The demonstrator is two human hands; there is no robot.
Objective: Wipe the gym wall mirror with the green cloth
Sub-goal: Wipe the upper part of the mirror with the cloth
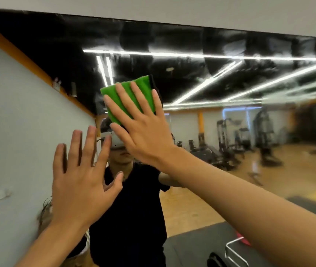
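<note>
We had the R hand point(141, 128) flat, fingers straight & spread, pressing the green cloth point(132, 93) onto the gym wall mirror point(230, 132) nr its left end. The cloth sat under the fingers, poking past the tips, up-left of the palm. L hand point(80, 170) was open & splayed, lower-left; contact w/ glass unclear. Most of the mirror stretched rightward, so we judged the next sweep goes that way.

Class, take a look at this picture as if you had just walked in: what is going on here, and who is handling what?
A person stands facing a gym wall mirror and is wiping it. Their right hand presses a green cloth flat against the glass with straight fingers. The left hand is raised lower down with fingers spread and holds nothing. Smears show on the upper glass, so the job looks unfinished.
</note>
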